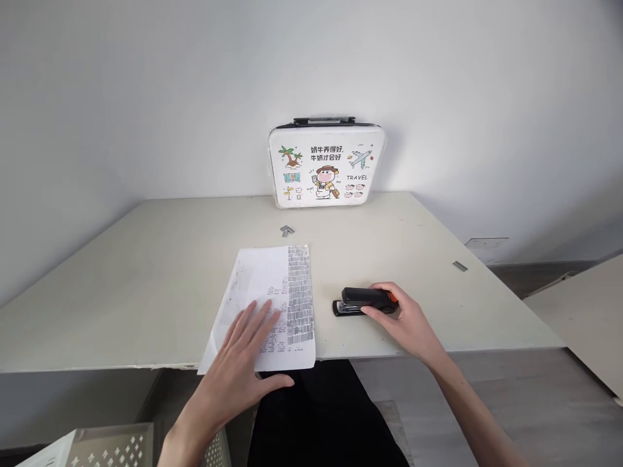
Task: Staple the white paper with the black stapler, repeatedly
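Black plastic fills my right hand (407, 324), closed around the rear of the stapler (357, 297), just right of the thin, printed paper (263, 272). My left hand (238, 363) lies spread across the paper, gripping nothing. I judge this step as steadying both; the next calls for flat paper. Beyond, grey staple strips (288, 230) and a rounded white case (302, 170) share the surface (146, 272).

The white case (327, 162) at twelve o'clock bears two Chinese lines (326, 154) near twelve on its face, "奶牛养得好, 牛奶才会好", and the word "TRAVEL" (357, 177) at three. The sheet of paper (263, 275), at seven o'clock from the case, carries rows of print (299, 295) too small to read.
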`<state>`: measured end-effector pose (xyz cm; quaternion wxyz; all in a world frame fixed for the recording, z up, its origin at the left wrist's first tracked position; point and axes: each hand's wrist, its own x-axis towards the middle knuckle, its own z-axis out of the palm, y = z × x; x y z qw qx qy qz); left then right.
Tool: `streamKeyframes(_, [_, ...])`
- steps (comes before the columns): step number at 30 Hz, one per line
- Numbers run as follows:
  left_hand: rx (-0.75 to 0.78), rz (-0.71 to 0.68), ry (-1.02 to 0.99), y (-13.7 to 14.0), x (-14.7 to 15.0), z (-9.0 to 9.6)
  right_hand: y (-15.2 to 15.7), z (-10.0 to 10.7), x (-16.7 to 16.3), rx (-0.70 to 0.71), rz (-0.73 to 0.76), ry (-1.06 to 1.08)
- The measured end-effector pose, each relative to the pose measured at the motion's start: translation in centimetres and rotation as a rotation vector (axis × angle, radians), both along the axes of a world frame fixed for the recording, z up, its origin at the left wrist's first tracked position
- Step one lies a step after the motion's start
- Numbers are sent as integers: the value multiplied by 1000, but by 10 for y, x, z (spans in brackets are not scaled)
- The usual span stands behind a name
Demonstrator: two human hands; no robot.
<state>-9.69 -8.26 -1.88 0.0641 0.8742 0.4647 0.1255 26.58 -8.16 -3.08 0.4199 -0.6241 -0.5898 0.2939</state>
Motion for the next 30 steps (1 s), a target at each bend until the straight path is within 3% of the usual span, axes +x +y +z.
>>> streamKeyframes(17, [203, -113, 60, -29, 45, -4, -1, 3, 2, -70, 18, -65])
streamKeyframes(30, [184, -173, 24, -34, 68, -6, 7, 26, 14, -142, 138, -111])
